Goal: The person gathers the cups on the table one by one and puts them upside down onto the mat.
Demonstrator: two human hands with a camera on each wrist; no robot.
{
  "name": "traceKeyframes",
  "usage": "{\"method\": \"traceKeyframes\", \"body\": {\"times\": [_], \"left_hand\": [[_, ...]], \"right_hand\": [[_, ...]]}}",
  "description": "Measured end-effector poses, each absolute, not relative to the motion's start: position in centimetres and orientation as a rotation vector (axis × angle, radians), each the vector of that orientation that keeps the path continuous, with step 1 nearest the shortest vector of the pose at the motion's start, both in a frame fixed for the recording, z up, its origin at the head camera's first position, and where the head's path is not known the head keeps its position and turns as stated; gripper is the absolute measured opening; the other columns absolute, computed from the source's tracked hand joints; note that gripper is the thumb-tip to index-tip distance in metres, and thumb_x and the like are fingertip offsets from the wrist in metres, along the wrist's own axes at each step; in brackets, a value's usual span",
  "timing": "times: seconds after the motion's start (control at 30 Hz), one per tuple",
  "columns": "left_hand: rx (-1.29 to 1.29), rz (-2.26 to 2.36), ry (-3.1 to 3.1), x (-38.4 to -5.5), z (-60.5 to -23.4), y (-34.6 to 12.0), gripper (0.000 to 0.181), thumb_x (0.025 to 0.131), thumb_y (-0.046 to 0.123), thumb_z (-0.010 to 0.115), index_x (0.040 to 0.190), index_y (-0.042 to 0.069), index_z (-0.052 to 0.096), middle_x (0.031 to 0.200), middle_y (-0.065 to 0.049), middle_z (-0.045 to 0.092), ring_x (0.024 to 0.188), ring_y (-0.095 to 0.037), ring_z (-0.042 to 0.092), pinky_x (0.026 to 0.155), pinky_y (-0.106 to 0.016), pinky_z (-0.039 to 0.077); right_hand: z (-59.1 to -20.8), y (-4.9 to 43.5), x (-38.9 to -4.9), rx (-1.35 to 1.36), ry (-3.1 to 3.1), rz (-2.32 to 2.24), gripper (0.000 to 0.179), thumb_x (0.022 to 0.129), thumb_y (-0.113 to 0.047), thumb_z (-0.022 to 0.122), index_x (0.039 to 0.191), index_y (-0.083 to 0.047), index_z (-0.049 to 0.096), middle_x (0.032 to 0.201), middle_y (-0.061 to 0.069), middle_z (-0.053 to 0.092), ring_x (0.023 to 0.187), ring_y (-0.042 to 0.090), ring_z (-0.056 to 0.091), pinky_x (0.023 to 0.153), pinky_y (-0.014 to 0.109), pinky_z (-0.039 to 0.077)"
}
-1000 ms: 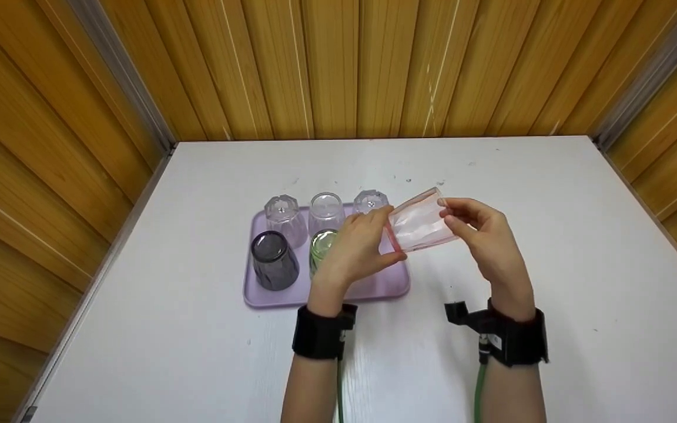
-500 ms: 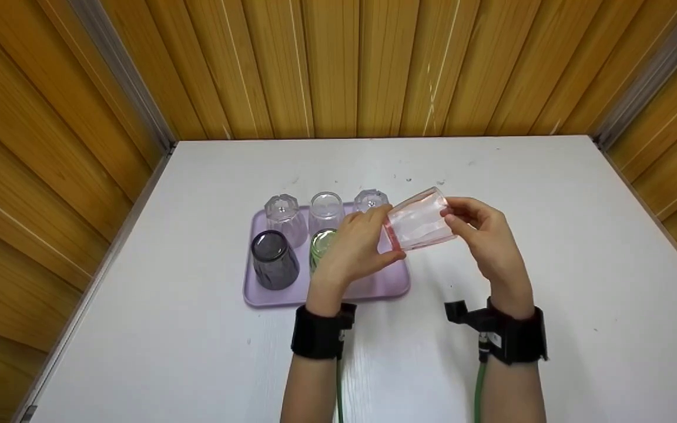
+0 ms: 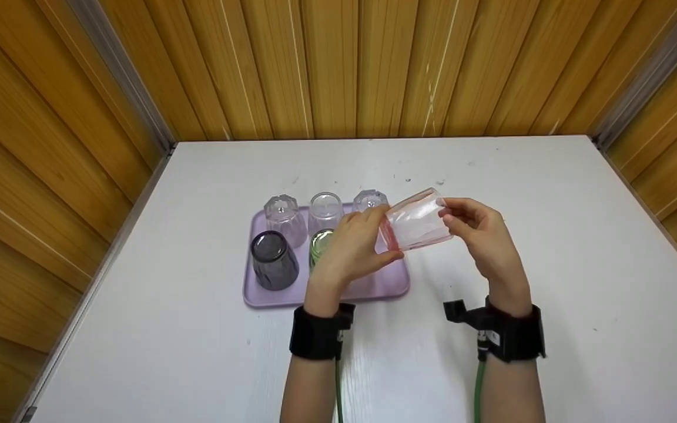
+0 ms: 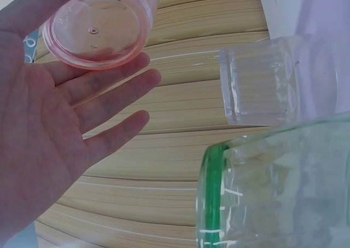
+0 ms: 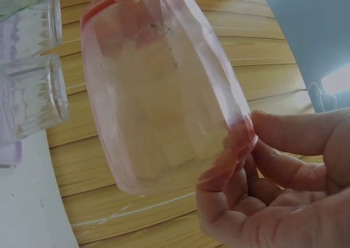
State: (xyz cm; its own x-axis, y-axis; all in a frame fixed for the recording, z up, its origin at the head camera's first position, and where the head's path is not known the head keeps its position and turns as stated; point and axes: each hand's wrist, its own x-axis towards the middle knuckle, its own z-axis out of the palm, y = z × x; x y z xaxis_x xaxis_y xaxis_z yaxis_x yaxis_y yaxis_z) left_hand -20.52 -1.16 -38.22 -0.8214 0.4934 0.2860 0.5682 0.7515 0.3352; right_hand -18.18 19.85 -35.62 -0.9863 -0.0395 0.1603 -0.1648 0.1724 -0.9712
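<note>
Held tilted in the air over the right part of the lavender tray [image 3: 309, 298] is a clear pinkish drinking glass [image 3: 416, 223]. Its thicker pink base lies between the thumb and fingers of the left hand [image 3: 347, 249]. The right hand [image 3: 490, 244] pinches the rim at the other end, thumb on one side and fingertips on the other. Dark specks [image 5: 161, 28] show on the glass wall near the base in the right wrist view. In the left wrist view the round underside of the pinkish glass [image 4: 95, 32] is visible, with the remaining fingers spread beyond it.
Several upside-down glasses stand on the tray: a dark grey one [image 3: 275, 264], a green one [image 3: 319, 239] partly behind the left hand, and clear ones [image 3: 285, 223] along the back. Wood-patterned panels [image 3: 356, 70] border the white table [image 3: 156, 341].
Both hands and the pinkish glass have shifted very slightly left. The grips look much the same, and the glasses on the tray have not moved.
</note>
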Motion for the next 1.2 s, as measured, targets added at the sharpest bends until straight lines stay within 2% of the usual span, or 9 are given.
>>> {"method": "traceKeyframes", "body": {"times": [0.27,0.5,0.73,0.97,1.2], "left_hand": [[-0.856,-0.61,-2.77,-20.51,-38.13,-1.36,0.074,0.076,0.045,0.068,0.133,0.007,0.04,0.127,-0.004,0.053,0.116,-0.018,0.049,0.102,-0.037,0.034],[-0.861,-0.62,-2.768,-20.47,-38.08,-1.49,0.075,0.077,0.045,0.067,0.134,0.006,0.039,0.127,-0.005,0.053,0.118,-0.017,0.048,0.103,-0.037,0.033],[-0.862,-0.633,-2.754,-20.32,-37.97,-1.51,0.074,0.076,0.043,0.068,0.134,0.006,0.039,0.126,-0.005,0.054,0.117,-0.018,0.049,0.104,-0.038,0.033],[-0.852,-0.615,-2.751,-20.25,-37.92,-1.6,0.074,0.077,0.044,0.067,0.134,0.007,0.039,0.127,-0.005,0.053,0.117,-0.02,0.05,0.104,-0.038,0.033],[-0.863,-0.582,-2.732,-20.21,-37.78,-1.72,0.073,0.077,0.043,0.067,0.133,0.006,0.039,0.123,-0.004,0.055,0.118,-0.016,0.048,0.103,-0.037,0.034]], "right_hand": [[-36.03,19.87,-18.5,0.208,-2.275,1.996,0.032,0.087,0.006,0.051,0.118,0.016,0.048,0.096,-0.011,0.061,0.09,0.007,0.055,0.071,0.014,0.047],[-36.16,19.9,-18.57,0.207,-2.262,2.029,0.033,0.087,0.008,0.05,0.119,0.016,0.047,0.1,-0.008,0.06,0.089,0.007,0.054,0.072,0.013,0.047],[-36.1,19.79,-18.57,0.193,-2.276,2.012,0.032,0.087,0.009,0.048,0.119,0.017,0.047,0.094,-0.014,0.059,0.087,0.003,0.053,0.072,0.013,0.047],[-36.05,19.62,-18.66,0.162,-2.3,1.989,0.031,0.087,0.01,0.048,0.118,0.016,0.048,0.092,-0.012,0.058,0.085,0.003,0.052,0.071,0.013,0.047],[-36.14,19.63,-18.74,0.164,-2.345,1.963,0.031,0.088,0.008,0.048,0.118,0.015,0.049,0.093,-0.008,0.057,0.085,0.005,0.052,0.072,0.013,0.047]]}}
